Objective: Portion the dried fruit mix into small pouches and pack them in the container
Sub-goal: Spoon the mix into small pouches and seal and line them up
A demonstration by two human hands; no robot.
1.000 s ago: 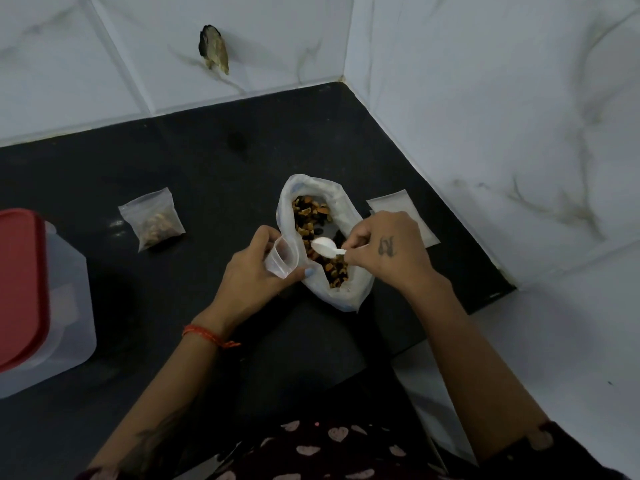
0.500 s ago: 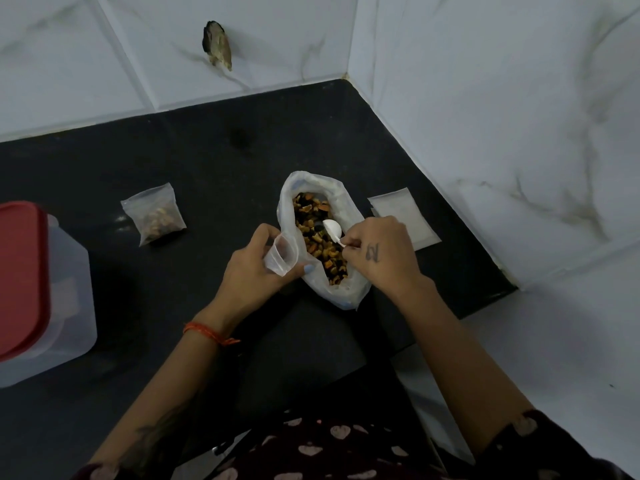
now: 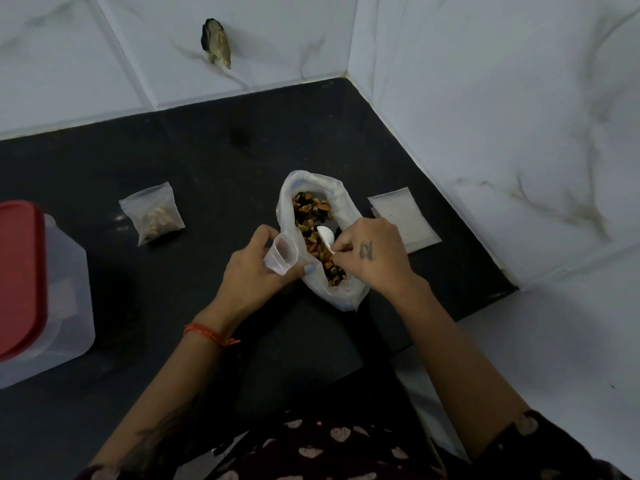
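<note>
The dried fruit mix (image 3: 313,233) sits in a big white plastic bag (image 3: 341,292) lying open on the black counter (image 3: 207,161), close to the tiled corner. A small white spoon (image 3: 326,236) has its bowl down in the mix, its handle pinched between the curled fingers of the right hand (image 3: 372,256). Just beside the bag's left edge, the left hand (image 3: 258,268) grips a small clear pouch (image 3: 281,255), fingers wrapped round it and its mouth propped open, tilted toward the bag. It looks empty so far.

To my eye, this scoop goes best if the spoon digs in and comes up level rather than heaped, so nothing rolls off. I'd keep the pouch mouth wide and right against the bag's rim, so any stray piece drops back into the bag instead of on the counter. The bag is soft and could slump, so a gentle dig seems wiser than a shove.

Further left lies one filled pouch (image 3: 154,213), flat on the counter. At the far left stands the clear container (image 3: 64,299) with its red lid (image 3: 20,271). To the right of the bag lie some flat empty pouches (image 3: 403,216).
</note>
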